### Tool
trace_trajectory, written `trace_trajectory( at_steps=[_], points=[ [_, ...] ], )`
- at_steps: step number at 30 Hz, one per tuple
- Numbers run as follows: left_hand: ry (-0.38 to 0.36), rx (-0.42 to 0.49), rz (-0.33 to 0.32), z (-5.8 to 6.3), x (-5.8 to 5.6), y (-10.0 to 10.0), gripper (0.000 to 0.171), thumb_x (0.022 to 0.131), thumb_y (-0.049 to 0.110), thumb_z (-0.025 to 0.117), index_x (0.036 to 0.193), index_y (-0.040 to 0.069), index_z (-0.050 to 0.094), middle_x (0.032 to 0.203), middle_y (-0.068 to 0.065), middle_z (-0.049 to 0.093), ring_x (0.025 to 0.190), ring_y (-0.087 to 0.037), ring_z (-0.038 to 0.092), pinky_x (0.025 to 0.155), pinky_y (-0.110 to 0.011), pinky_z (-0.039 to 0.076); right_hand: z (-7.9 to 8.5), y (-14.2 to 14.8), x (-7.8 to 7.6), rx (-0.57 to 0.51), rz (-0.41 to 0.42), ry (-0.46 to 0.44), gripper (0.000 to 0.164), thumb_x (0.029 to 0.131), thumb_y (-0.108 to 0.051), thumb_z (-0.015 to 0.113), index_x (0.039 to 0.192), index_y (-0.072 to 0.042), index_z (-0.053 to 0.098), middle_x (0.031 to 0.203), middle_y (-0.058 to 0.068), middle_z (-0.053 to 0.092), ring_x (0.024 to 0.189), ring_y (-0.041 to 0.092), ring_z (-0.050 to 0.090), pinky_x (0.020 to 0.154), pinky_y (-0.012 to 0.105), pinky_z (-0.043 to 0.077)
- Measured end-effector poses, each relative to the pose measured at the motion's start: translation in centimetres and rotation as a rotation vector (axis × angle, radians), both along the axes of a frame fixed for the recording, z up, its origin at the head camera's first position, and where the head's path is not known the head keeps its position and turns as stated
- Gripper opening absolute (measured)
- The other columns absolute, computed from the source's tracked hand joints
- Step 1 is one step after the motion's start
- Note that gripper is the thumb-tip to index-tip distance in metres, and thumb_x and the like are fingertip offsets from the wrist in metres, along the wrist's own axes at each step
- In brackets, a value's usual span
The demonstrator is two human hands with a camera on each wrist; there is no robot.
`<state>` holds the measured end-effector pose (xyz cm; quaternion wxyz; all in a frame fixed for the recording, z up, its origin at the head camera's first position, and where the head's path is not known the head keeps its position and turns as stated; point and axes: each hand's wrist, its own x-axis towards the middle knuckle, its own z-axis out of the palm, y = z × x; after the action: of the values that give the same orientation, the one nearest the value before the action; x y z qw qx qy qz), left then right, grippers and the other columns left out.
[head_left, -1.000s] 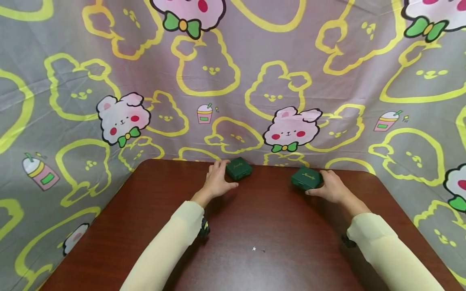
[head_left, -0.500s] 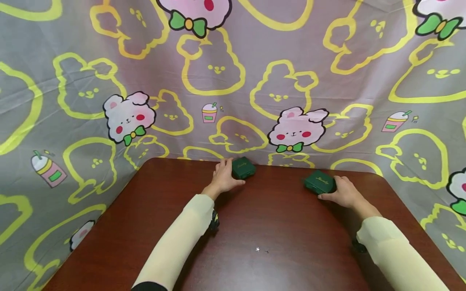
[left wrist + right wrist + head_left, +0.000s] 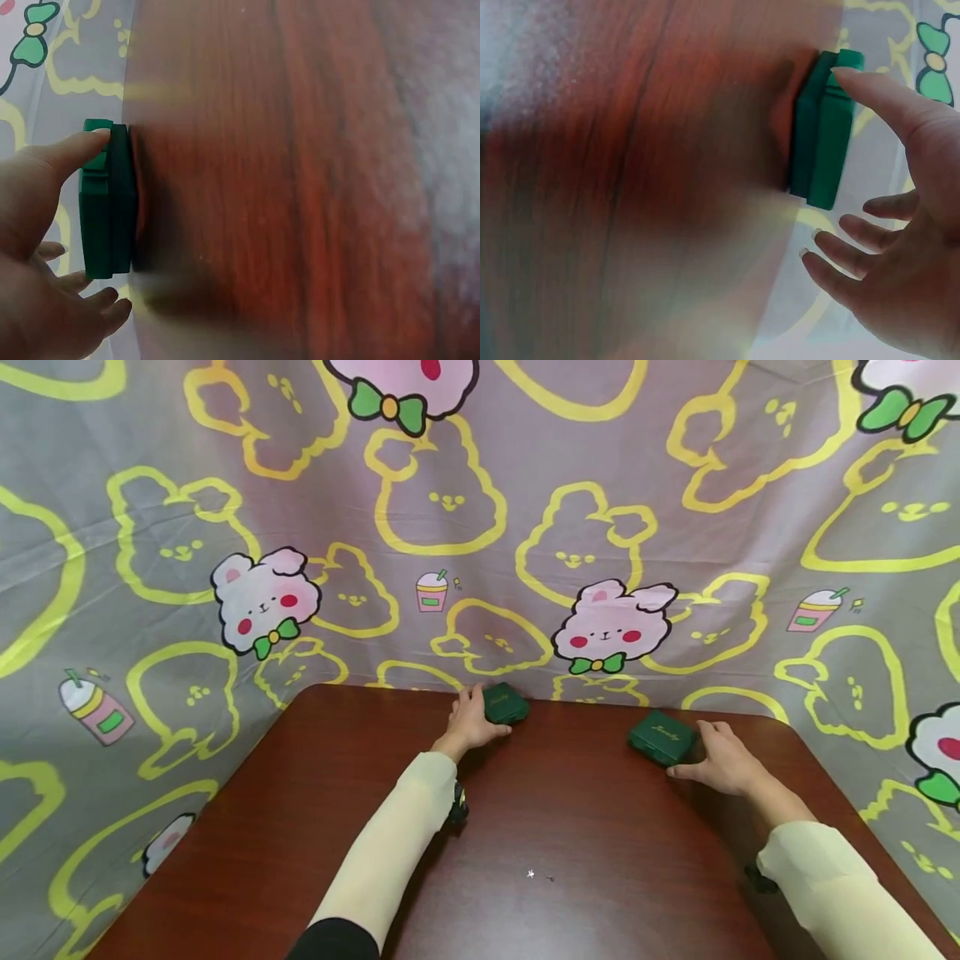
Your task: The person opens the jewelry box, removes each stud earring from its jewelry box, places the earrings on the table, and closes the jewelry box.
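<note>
Two small dark green boxes with gold lettering on their lids lie near the far edge of the table. Beside the left box [image 3: 505, 704] is my left hand [image 3: 468, 721], thumb near its front corner and fingers along its left side; in the left wrist view the thumb overlaps the box [image 3: 101, 202] and the loose fingers spread past its end. My right hand [image 3: 723, 760] lies to the right of the other box [image 3: 662, 737], with a gap between most fingers and it. In the right wrist view the thumb tip overlaps that box [image 3: 829, 139]; the other fingers stand apart.
A tiny silvery star-shaped piece [image 3: 530, 874] and a tiny thin piece [image 3: 551, 878] lie on the brown wooden table [image 3: 420, 860], towards the near side. A patterned curtain [image 3: 480, 527] hangs behind and beside the table.
The right box has shifted right and slightly nearer, and my right hand has since drawn away to the right. My left hand and the left box have moved slightly right. The view shifted a little.
</note>
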<state>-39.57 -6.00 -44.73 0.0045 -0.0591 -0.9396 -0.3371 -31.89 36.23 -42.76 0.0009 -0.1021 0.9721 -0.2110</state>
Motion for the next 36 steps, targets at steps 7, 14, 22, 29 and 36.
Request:
trace_trajectory(
  at_steps=[7,14,22,29,36],
  points=[
    [-0.028,0.032,0.015,-0.3,-0.5,0.1,0.099,0.090,0.035,0.079,0.162,0.007,0.017,0.165,-0.022,0.016,0.149,-0.042,0.026,0.115,-0.054,0.033,1.0,-1.4,1.1,-0.009,0.018,0.128,0.096,0.084,-0.035,0.084,0.147,0.017,0.032,0.141,0.040,0.034,0.122,0.054,0.041,0.098,0.071,0.039],
    [-0.035,0.028,0.015,-0.6,-1.0,-0.1,0.096,0.092,0.035,0.077,0.161,0.003,0.018,0.165,-0.023,0.016,0.148,-0.041,0.029,0.115,-0.051,0.034,2.0,-4.2,1.9,-0.030,0.072,0.174,0.081,0.088,-0.029,0.080,0.145,0.012,0.040,0.140,0.032,0.043,0.127,0.050,0.043,0.099,0.068,0.039],
    [-0.025,0.041,-0.010,-0.4,-0.5,-0.2,0.095,0.093,0.034,0.076,0.161,-0.001,0.018,0.163,-0.025,0.017,0.146,-0.042,0.032,0.114,-0.051,0.036,2.0,-6.6,2.7,-0.007,0.130,0.160,0.076,0.090,-0.030,0.078,0.146,0.008,0.043,0.141,0.029,0.045,0.128,0.048,0.045,0.098,0.067,0.043],
    [-0.013,0.042,-0.026,-0.4,-0.3,-0.3,0.096,0.093,0.036,0.076,0.160,-0.002,0.019,0.162,-0.025,0.019,0.145,-0.039,0.036,0.114,-0.049,0.037,1.7,-8.0,2.8,0.002,0.169,0.147,0.072,0.091,-0.030,0.077,0.146,0.004,0.045,0.144,0.027,0.047,0.132,0.048,0.044,0.097,0.068,0.043],
    [-0.001,0.049,-0.063,0.2,0.3,-0.4,0.095,0.093,0.035,0.077,0.159,-0.003,0.020,0.162,-0.026,0.019,0.146,-0.039,0.034,0.115,-0.049,0.035,1.2,-8.9,2.6,0.001,0.196,0.152,0.068,0.090,-0.027,0.077,0.143,0.006,0.048,0.139,0.024,0.050,0.130,0.046,0.047,0.100,0.065,0.043]
  ],
)
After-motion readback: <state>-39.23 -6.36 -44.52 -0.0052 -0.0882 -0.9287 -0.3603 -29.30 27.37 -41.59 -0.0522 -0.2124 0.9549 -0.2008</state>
